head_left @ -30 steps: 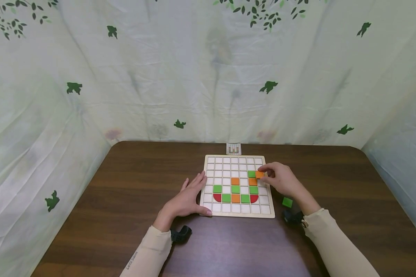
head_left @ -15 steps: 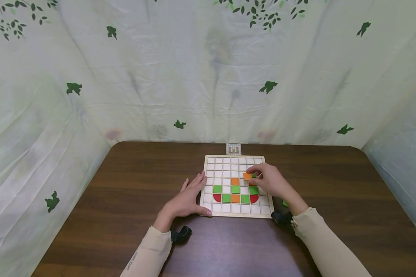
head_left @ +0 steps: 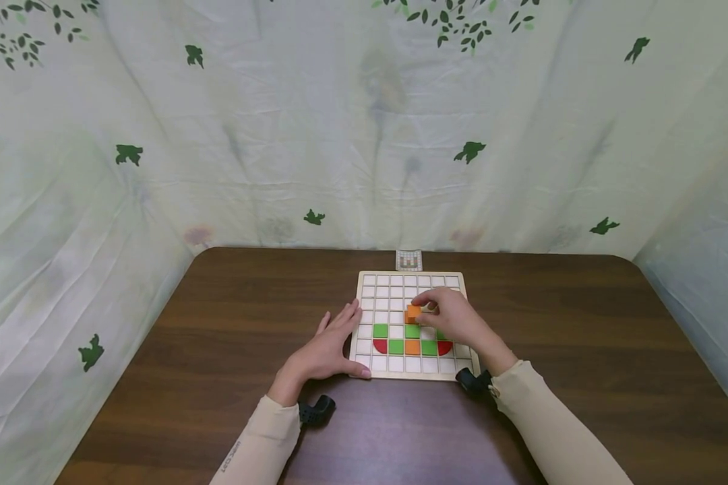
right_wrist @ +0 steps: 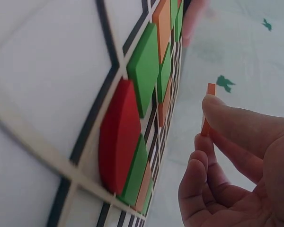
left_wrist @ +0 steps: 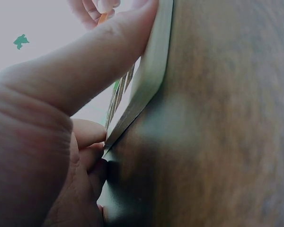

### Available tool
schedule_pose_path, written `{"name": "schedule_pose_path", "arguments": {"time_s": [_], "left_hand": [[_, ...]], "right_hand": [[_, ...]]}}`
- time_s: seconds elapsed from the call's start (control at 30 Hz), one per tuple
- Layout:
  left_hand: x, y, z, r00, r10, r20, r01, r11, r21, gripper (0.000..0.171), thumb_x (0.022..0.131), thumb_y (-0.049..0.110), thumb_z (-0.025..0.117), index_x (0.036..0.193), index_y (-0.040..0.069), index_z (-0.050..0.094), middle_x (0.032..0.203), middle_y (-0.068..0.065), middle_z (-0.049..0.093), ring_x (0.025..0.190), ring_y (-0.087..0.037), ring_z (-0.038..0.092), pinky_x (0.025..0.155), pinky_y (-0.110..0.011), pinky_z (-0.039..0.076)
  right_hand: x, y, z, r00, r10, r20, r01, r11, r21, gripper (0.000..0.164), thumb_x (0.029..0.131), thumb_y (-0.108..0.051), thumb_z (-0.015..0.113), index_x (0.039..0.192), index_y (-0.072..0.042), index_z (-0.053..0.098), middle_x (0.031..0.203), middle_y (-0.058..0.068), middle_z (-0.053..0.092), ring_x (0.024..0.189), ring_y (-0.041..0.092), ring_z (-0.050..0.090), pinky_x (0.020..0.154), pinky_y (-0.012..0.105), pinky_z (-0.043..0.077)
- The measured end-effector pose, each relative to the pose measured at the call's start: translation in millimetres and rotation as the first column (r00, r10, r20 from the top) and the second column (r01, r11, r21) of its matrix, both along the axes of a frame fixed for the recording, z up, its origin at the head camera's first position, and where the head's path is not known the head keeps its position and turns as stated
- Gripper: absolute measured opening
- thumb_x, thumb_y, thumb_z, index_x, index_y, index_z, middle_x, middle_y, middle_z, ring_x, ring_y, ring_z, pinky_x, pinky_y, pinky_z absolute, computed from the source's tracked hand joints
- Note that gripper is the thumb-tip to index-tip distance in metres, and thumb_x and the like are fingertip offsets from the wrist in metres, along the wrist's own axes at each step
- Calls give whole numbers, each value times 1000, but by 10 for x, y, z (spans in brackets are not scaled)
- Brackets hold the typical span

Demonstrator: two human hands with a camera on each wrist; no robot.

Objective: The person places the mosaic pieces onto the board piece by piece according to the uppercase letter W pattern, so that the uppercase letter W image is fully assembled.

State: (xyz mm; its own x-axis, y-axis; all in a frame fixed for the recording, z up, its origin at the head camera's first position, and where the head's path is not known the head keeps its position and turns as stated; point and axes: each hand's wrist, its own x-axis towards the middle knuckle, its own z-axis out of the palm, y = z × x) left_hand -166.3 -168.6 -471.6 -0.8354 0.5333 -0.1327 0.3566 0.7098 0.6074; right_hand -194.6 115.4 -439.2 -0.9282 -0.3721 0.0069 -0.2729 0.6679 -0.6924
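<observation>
A white grid board (head_left: 396, 364) with a pale wooden rim lies on the table. My left hand (head_left: 323, 351) braces its left side, fingers along the edge and thumb at the near corner. Between thumb and fingertips, my right hand (head_left: 458, 320) pinches an orange square tile (head_left: 413, 312). In the right wrist view this tile (right_wrist: 211, 89) is held edge-on, apart from the grid. Green tiles (head_left: 412, 331), an orange tile (head_left: 412, 347) and red round-cornered tiles (head_left: 380, 346) sit in cells below. The right hand covers part of the board's right side.
At the back, a small printed card (head_left: 409, 261) stands just beyond the board's far edge. The brown wooden table (head_left: 243, 316) extends to both sides. Behind it hangs a pale curtain (head_left: 340, 135) with green leaf prints.
My right hand has carried the orange tile leftward across the board, from its right side to the middle. The loose green tile on the table is now behind the right forearm. My left hand stays put.
</observation>
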Motion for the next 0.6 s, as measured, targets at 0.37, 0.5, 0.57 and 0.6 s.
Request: {"name": "schedule_pose_path", "arguments": {"time_s": [0.37,0.5,0.57,0.6], "left_hand": [[-1,-6,8,1000,2,6,-2,1000,-18,122,75,52,85,161,5,12,169,-5,1,154,-19,-1,121,-51,-5],[8,-6,16,1000,1,-1,-1,1000,-4,121,75,52,86,161,4,14,169,-7,2,155,-21,0,121,-53,-4],[8,-4,22,1000,0,1,0,1000,-4,121,75,52,86,161,4,14,169,-6,2,155,-21,0,121,-53,-4],[9,-3,25,1000,0,0,0,1000,0,121,75,52,86,161,4,15,169,-7,2,155,-21,0,121,-53,-4]], "right_hand": [[-31,-202,-52,1000,20,-16,-20,1000,8,24,90,-15,77,113,-9,76,106,2,71,90,17,62,81,36,53],[-39,-271,-52,1000,10,13,-10,1000,16,25,90,-15,77,114,-10,76,105,1,70,90,16,62,81,36,53],[-45,-303,-56,1000,4,21,-5,1000,22,25,89,-15,77,114,-10,76,106,1,71,90,16,63,81,36,53],[-46,-321,-50,1000,4,23,-4,1000,24,26,89,-14,77,114,-10,76,106,1,71,91,16,63,81,36,53]]}}
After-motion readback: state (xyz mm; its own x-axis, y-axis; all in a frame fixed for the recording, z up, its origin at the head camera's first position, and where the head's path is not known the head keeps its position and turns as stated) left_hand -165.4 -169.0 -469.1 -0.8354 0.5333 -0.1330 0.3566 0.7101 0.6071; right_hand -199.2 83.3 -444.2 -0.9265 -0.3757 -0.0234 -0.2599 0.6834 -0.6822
